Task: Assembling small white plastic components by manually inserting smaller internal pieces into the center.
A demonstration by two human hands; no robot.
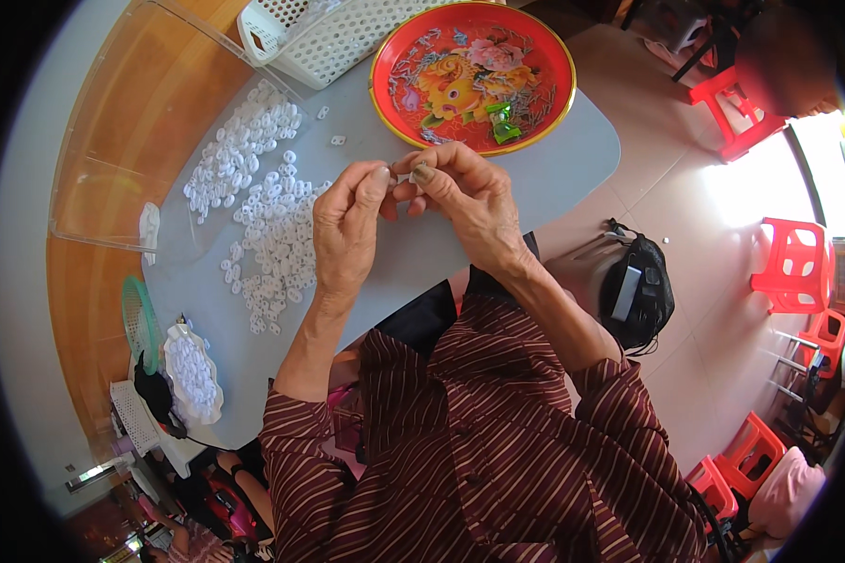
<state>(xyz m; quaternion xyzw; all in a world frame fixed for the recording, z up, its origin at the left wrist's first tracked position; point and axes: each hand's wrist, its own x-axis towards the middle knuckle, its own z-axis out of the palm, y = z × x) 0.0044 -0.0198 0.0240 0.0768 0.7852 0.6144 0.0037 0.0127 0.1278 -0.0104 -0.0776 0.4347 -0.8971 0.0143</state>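
My left hand (347, 220) and my right hand (479, 202) meet above the table, just short of the round red tray. Both are closed in a pinch, thumbs against forefingers, with the fingertips almost touching. A bit of a small white plastic piece (412, 178) shows at the right fingertips; whatever the left fingers hold is hidden. Left of my hands lies a spread heap of small white oval plastic pieces (277, 230) with holes. Many small thin metal pins or screws lie scattered in the flower-patterned red tray (381, 105), beside a shiny green wrapped item (503, 122).
A white perforated basket (333, 52) stands behind the tray. A clear plastic bin (94, 239) lies at the left, near a green-rimmed basket (139, 324) and a scalloped dish (218, 399) of white pieces. Right, a black bag (643, 300) and red stools (789, 263) stand off the grey table (582, 155).
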